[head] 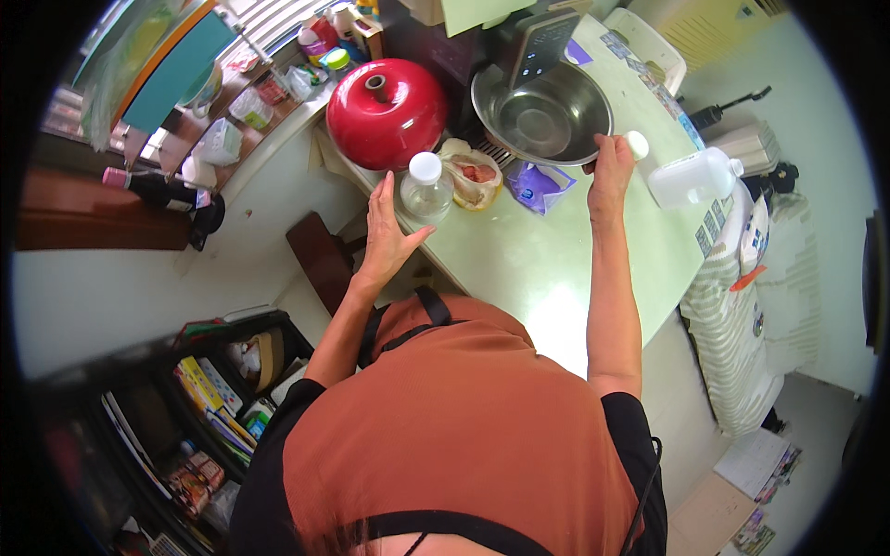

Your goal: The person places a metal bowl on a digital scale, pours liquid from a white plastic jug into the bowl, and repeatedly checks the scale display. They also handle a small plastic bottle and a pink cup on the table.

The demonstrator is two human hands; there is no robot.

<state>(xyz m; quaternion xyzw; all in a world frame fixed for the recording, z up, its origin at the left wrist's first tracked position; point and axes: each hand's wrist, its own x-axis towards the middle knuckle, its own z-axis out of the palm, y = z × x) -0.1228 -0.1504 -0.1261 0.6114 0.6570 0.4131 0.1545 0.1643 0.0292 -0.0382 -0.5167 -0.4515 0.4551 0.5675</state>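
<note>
My left hand [391,236] is spread, fingers apart, beside a clear bottle with a white cap [426,191]; whether the fingertips touch it cannot be told. My right hand [610,170] grips the near right rim of a stainless steel bowl [541,115], which looks empty. A white round cap [637,145] shows just beyond that hand. Right of it a translucent white plastic bottle [692,178] lies on its side. Between bottle and bowl sit an opened, peeled-back fruit with pinkish flesh [476,175] and a purple plastic packet [540,186].
A large red lidded pot [386,115] stands at the table's back left. Above the bowl juts a dark appliance with a lit panel [544,48]. A windowsill with jars and cups [250,108] runs at left, a dark shelf [208,410] lower left, and a covered sofa [730,347] at right.
</note>
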